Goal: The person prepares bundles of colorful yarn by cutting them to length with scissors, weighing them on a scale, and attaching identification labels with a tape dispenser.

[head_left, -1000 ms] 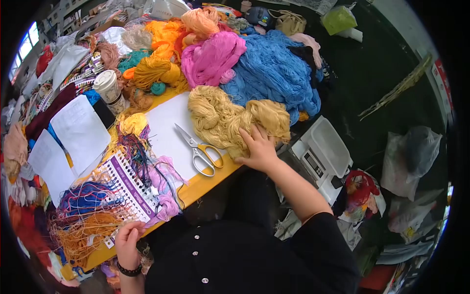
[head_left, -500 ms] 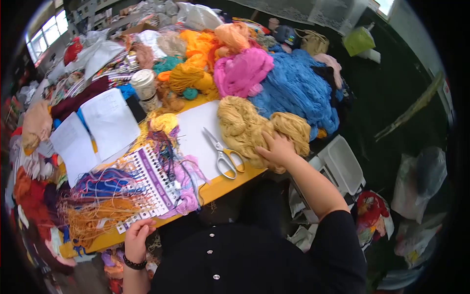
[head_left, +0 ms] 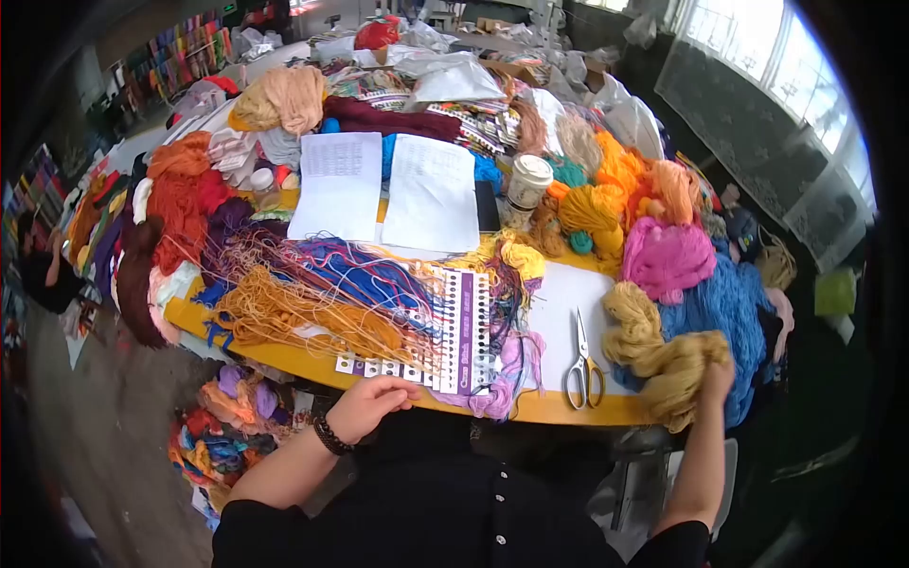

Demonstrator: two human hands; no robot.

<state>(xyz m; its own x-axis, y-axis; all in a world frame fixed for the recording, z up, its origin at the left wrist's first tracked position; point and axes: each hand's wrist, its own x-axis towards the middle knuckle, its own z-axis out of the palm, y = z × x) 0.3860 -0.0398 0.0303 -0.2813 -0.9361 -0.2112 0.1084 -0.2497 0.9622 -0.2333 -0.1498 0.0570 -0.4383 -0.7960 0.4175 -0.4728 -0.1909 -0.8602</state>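
Observation:
My right hand point(head_left: 720, 381) is closed on the right end of a tan skein of yarn point(head_left: 670, 374), at the table's right front edge; its fingers are partly hidden by the yarn. My left hand point(head_left: 374, 405) rests at the front edge, fingers stretched loosely to the right and nothing visible in it. Just above it lies a white and purple card with punched holes point(head_left: 464, 331), with orange threads point(head_left: 303, 317) and blue threads point(head_left: 379, 279) spread over its left side. Scissors with one white and one yellow handle point(head_left: 582, 364) lie on a white sheet point(head_left: 559, 298), left of the skein.
Blue yarn point(head_left: 724, 312) and pink yarn point(head_left: 668, 256) are heaped behind the skein. A lidded paper cup point(head_left: 526, 185) stands beside an open notebook point(head_left: 431, 194). Below the yellow table point(head_left: 284, 360) sits a pile of coloured yarn point(head_left: 232, 426). Another person point(head_left: 52, 275) is at far left.
My view has swung to the left. My right hand, spread on the skein before, now grips its right end, and the skein is more stretched out. The left hand stays by the table edge.

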